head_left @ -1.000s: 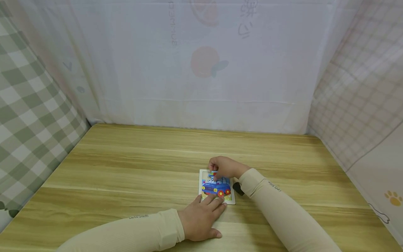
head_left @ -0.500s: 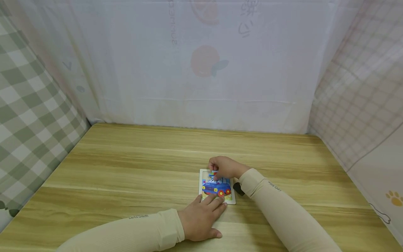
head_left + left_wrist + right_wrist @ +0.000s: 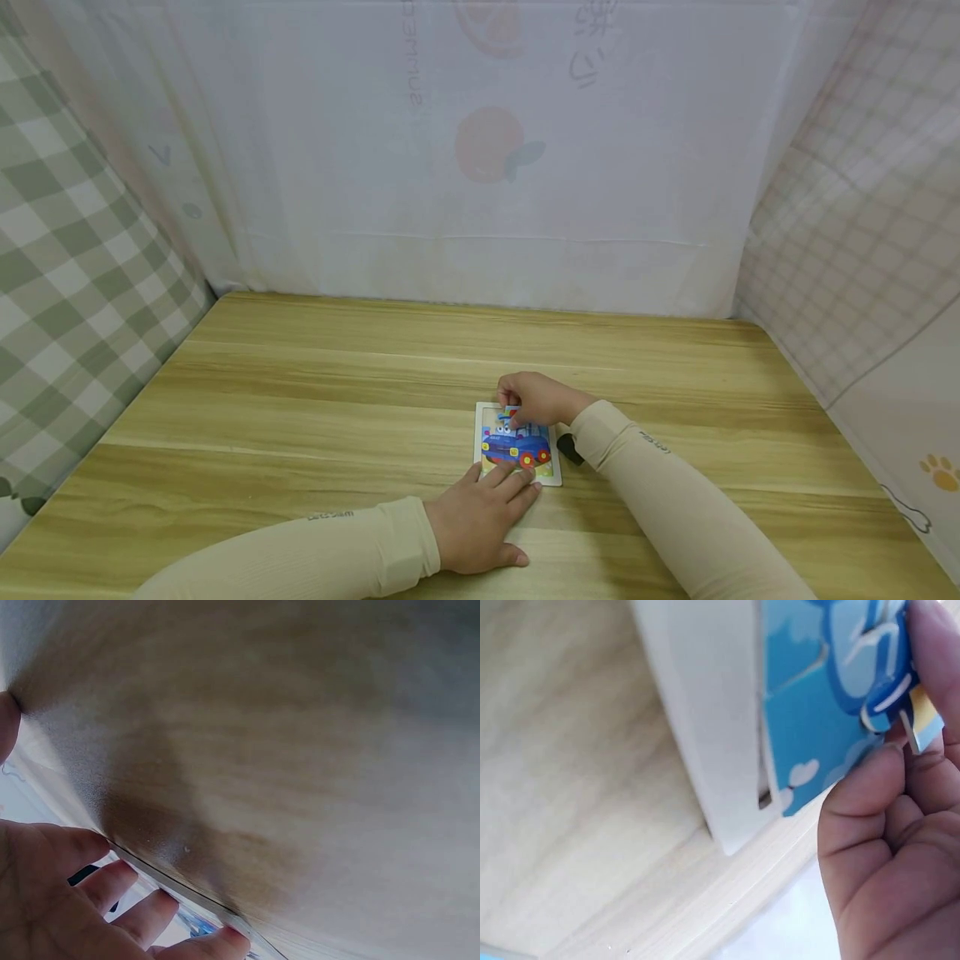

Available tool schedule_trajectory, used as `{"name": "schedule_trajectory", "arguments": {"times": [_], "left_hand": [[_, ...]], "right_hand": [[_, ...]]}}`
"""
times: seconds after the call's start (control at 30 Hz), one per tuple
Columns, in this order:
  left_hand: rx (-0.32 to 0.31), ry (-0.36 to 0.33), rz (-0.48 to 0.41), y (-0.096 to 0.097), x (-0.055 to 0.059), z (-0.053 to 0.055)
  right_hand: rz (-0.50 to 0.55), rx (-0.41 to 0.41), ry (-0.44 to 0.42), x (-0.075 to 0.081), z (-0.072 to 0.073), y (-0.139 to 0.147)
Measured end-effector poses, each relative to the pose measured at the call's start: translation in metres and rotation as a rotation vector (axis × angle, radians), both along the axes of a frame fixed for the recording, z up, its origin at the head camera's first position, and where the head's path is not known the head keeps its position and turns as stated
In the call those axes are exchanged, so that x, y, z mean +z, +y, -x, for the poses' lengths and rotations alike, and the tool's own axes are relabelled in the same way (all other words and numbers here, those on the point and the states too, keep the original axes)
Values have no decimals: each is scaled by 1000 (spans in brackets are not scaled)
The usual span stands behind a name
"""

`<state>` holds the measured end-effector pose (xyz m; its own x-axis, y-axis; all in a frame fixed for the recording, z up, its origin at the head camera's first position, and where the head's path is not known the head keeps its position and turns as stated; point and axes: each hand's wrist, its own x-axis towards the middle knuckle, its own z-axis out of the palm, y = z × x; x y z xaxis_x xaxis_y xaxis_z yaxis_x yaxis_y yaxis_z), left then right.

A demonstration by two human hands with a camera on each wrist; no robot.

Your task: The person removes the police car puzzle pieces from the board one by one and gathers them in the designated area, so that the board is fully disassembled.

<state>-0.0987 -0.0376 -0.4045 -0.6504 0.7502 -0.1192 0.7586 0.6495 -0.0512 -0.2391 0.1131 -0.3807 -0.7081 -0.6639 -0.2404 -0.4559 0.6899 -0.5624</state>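
A jigsaw puzzle [image 3: 498, 454] of a blue cartoon car lies in a white tray frame [image 3: 477, 433] on the wooden table. My left hand [image 3: 480, 521] rests with outstretched fingers across the frame's near edge; the left wrist view has its fingertips [image 3: 229, 941] along that edge. At the far side of the puzzle, the thumb and curled fingers of my right hand [image 3: 542, 398] pinch a puzzle piece [image 3: 924, 724]. In the right wrist view this piece stands tilted up from the blue pieces [image 3: 802, 742] around it. The right fingers cover part of the picture.
A small black object [image 3: 568, 450] shows beside the frame, close by the right sleeve [image 3: 603, 433]. The wooden table [image 3: 300, 375] extends on all sides. A white printed cloth [image 3: 337, 167] hangs behind its far edge, with checked cloths [image 3: 67, 233] at the sides.
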Motion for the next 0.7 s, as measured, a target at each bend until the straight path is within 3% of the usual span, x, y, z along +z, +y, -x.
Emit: {"name": "schedule_trajectory", "arguments": {"times": [0.7], "left_hand": [[11, -42, -4, 0, 2, 0]], "right_hand": [[51, -4, -74, 3, 3, 4]]}}
